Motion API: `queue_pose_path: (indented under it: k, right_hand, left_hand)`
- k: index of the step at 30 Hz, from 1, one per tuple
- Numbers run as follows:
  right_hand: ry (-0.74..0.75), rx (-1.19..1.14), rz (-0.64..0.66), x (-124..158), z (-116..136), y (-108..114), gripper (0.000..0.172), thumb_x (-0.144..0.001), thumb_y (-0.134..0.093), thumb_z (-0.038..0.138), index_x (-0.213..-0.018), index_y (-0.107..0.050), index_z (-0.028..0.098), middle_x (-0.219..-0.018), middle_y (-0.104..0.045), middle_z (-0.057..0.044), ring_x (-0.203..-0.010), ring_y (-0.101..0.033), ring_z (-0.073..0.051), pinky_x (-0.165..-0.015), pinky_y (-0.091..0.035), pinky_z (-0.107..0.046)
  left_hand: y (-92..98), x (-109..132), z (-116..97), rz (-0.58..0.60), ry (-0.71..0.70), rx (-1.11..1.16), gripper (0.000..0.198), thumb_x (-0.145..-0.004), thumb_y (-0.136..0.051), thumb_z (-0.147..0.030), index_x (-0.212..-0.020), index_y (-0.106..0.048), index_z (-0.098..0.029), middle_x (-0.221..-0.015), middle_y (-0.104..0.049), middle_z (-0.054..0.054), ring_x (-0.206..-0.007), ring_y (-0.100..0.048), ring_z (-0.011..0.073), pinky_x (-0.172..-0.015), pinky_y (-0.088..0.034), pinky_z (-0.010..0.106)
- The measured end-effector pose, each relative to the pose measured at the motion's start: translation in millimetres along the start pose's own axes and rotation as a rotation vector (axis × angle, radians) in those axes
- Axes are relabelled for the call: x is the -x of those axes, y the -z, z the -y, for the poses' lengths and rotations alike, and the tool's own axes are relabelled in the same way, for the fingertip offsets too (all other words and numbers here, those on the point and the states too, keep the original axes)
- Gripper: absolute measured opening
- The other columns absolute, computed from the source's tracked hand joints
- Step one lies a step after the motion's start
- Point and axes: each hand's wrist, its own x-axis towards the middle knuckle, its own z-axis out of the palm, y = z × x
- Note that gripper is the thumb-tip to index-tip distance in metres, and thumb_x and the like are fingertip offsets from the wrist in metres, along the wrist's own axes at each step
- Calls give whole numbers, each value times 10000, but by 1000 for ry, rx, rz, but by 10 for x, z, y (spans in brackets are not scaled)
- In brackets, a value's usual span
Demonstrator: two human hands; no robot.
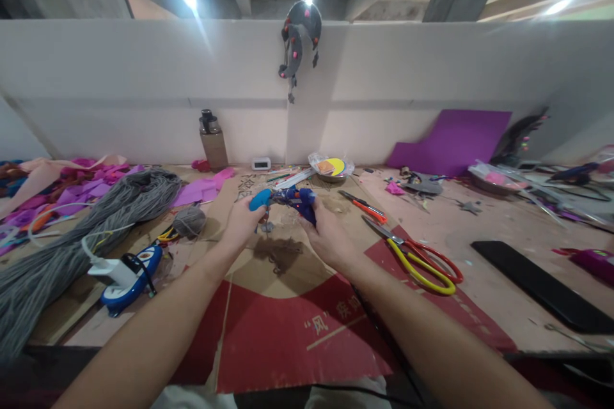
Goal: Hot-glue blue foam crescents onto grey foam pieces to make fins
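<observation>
one rounded blue piece was held in the left hand, and one dark blue tool was gripped by the right hand, both above flat cardboard. stringy grey yarn lay in strands at left; loop-handled metal scissors lay at right.

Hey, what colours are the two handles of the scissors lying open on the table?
One yellow handle, one red handle; see the head view.

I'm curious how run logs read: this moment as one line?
left hand: holds bright-blue piece | right hand: holds dark-blue tool | nearby: scissors, orange cutter
</observation>
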Motion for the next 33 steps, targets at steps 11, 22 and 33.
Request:
queue_pose_path:
  k: [11, 22, 33]
  right_hand:
    - [1, -17, -19, -9, 51, 37, 338, -917, -475, 287, -1233, -486, 168, -1152, -660, -158, -1014, -642, -271, -859, -493, -400]
    - [-37, 15, -7, -12, 52, 28, 346, -913, -477, 274, -1236, -484, 152, -1143, -660, -169, -1013, -641, -280, -854, -493, -404]
    - [19, -60, -76, -11, 76, 64, 341, -928, -461, 279, -1256, -493, 192, -1163, -666, -134, -1038, -647, -262, -879, -500, -393]
  left_hand:
    - [-4, 27, -57, -10, 34, -34, 119, -677, -586, -255, -738, -621, -158, -586, -627, 5, -519, -548, 134, -511, -396, 237]
    - [-18, 64, -141, -53, 61, -15, 116, -663, -584, -238, -727, -638, -159, -560, -620, -4, -514, -547, 134, -503, -389, 232]
    - [-15, 71, -153, -6, 29, -20, 79, -664, -592, -240, -691, -618, -170, -567, -621, -4, -522, -552, 138, -527, -408, 242]
